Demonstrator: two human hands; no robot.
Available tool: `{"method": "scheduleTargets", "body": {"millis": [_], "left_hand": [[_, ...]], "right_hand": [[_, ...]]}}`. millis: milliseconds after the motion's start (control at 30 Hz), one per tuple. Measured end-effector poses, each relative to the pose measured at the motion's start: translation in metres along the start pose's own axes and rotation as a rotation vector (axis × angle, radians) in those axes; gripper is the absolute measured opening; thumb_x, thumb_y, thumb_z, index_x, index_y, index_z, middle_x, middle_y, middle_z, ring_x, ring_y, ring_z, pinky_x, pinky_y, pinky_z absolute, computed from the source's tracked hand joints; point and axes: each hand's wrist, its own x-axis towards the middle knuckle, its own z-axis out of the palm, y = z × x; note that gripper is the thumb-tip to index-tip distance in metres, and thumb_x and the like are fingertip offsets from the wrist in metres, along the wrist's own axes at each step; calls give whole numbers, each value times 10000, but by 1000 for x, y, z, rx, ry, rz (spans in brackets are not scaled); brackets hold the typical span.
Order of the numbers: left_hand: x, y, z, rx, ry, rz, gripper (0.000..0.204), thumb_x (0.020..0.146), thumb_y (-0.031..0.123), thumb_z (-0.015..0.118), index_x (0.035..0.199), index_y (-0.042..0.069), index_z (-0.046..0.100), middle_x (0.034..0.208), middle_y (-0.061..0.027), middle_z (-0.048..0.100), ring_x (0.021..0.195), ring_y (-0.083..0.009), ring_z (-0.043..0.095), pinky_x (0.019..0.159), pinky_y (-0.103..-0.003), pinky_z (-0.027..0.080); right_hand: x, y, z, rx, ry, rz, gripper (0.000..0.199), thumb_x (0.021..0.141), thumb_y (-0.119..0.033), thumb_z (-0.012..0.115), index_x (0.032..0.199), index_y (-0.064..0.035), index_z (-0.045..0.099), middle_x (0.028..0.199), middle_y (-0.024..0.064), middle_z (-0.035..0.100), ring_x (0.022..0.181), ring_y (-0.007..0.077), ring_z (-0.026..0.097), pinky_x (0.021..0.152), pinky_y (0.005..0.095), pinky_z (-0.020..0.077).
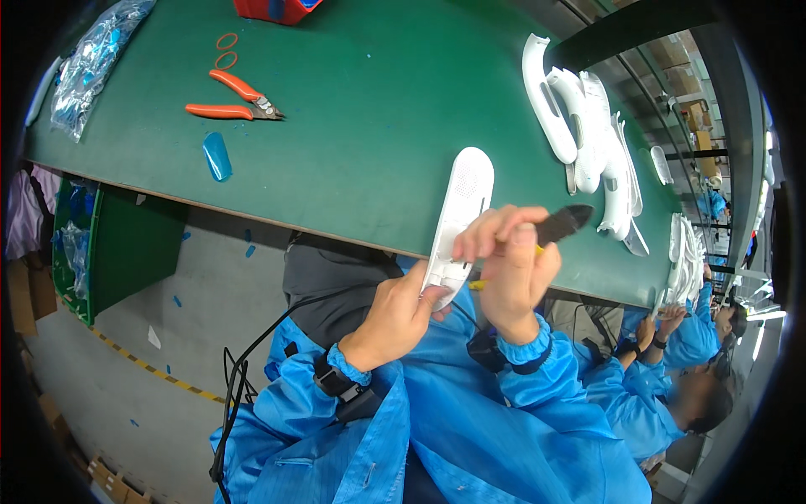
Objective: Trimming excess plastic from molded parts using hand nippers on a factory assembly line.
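Left hand: is gripping. Left hand (392,323) is pinching the lower end of the white part (466,185), thumb on its face.
Right hand: is grasping. Right hand (514,273) is curling around a dark-ended tool (567,223); the dark tip is pointing away from the part, to the right. Yellow is showing at the fist; can't tell if it all belongs to the tool. Fingers are overlapping the part's right edge; can't tell how firmly they're pressing.
White part: is tilting across the table's front edge, upper end over the green table (353,126), lower end in the left hand. Dotted patch is facing up near the rounded top, dark slot just below it.
Cutters: orange-handled cutters (239,112) are lying spread on the table's left half, nose to the right.
Around cutters: two orange rings (217,62) are lying just above, a blue piece (217,156) below.
Far edge: red bin (281,10) is showing only in part at top.
Left corner: clear bag (92,67) is lying on the table.
White shells: a heap of white shells (592,126) is resting to the right; another stack (684,260) is sitting farther along.
Co-worker: a person in blue sleeves (630,412) is working at right, hands near that stack.
Floor: blue scraps (250,250) are lying scattered beside the green crate (134,244).
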Motion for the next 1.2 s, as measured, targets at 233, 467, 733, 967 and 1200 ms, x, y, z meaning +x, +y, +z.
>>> {"method": "scheduleTargets", "body": {"millis": [233, 467, 733, 967, 1200], "left_hand": [[0, 2, 2, 34, 48, -17, 181, 959, 31, 495, 1123, -37, 534, 752, -160, 683, 673, -288, 707, 601, -369, 543], [-3, -2, 5, 48, 65, -46, 207, 953, 4, 498, 1140, -47, 568, 741, -121, 677, 651, -191, 684, 627, -310, 543], [-7, 2, 7, 42, 57, -42, 202, 953, 15, 499, 1132, -40, 573, 729, -116, 673, 654, -190, 684, 627, -312, 541], [4, 2, 3, 17, 55, -28, 213, 951, 25, 499, 1139, -42, 573, 740, -110, 672, 656, -167, 671, 629, -310, 534], [0, -10, 8, -314, -47, -95, 194, 978, 84, 515, 1113, -25, 600, 842, -82, 687, 768, -135, 645, 716, -287, 510]], "right_hand": [[-11, 5, -6, -139, -115, -70, 194, 1027, -151, 420, 946, 23, 443, 714, 131, 537, 630, 181, 526, 601, 328, 473], [-13, 7, -4, -57, -31, -31, 157, 1023, -105, 393, 946, 24, 440, 716, 127, 532, 639, 177, 533, 594, 329, 465], [-14, 6, -1, 14, -40, 1, 150, 1021, -96, 393, 957, 30, 442, 721, 123, 546, 647, 179, 547, 601, 317, 468], [-7, 10, -9, -113, -116, -43, 172, 1023, -109, 396, 951, 33, 462, 721, 116, 555, 644, 177, 550, 606, 308, 469], [0, -11, 5, -33, 31, 9, 234, 1043, -191, 400, 945, 18, 440, 700, 107, 516, 621, 172, 531, 594, 338, 499]]}}
